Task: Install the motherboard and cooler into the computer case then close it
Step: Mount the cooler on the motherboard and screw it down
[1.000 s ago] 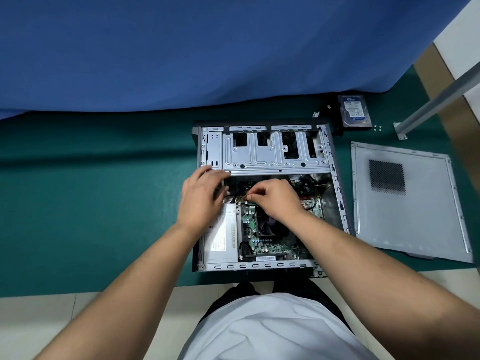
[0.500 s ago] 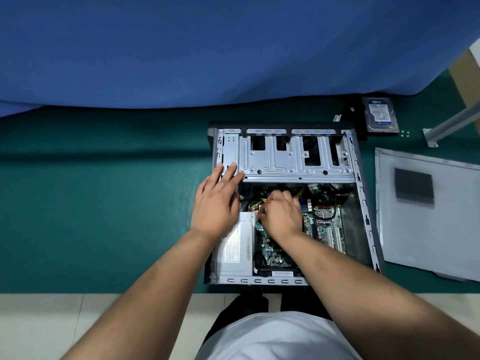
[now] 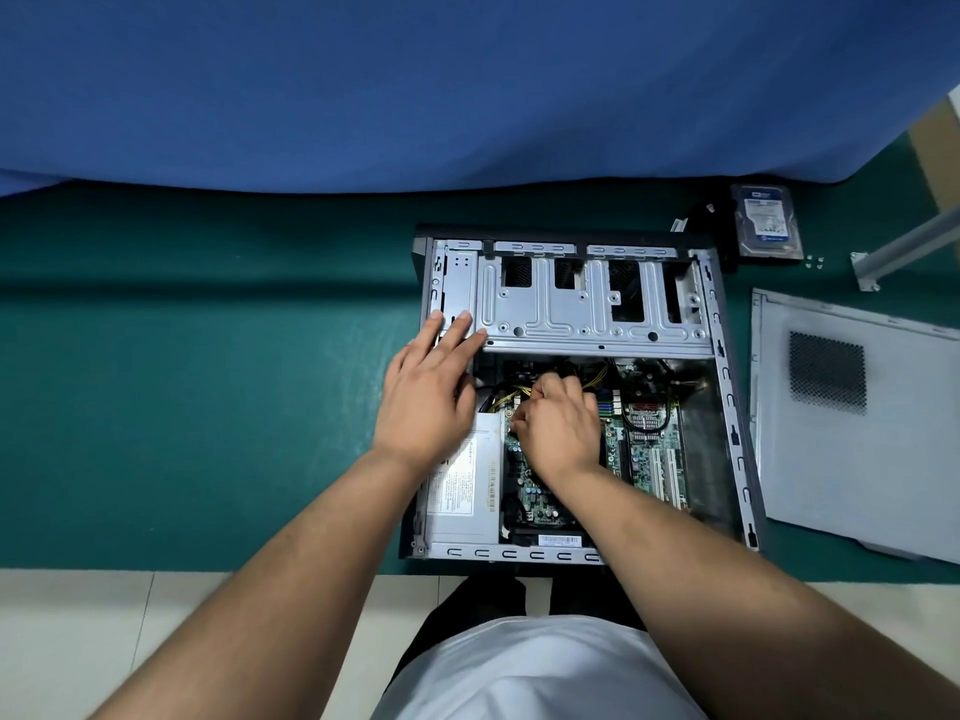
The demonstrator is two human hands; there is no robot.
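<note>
Left hand (image 3: 427,402): fingers straight, resting on the open grey metal computer case's (image 3: 727,407) drive cage.
Right hand (image 3: 558,428): curled over green motherboard (image 3: 649,459) inside the case; what it holds, cannot tell.

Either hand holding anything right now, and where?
Left hand holds nothing, fingers flat on the grey metal drive cage. Right hand is curled over the green motherboard; its grip is hidden.

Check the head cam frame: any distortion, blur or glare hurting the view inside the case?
Head view: wide-angle bowing curves the blue cloth edge; side panel at the right edge looks smeared; case interior is dim but the motherboard reads sharp; no strong glare.
</note>
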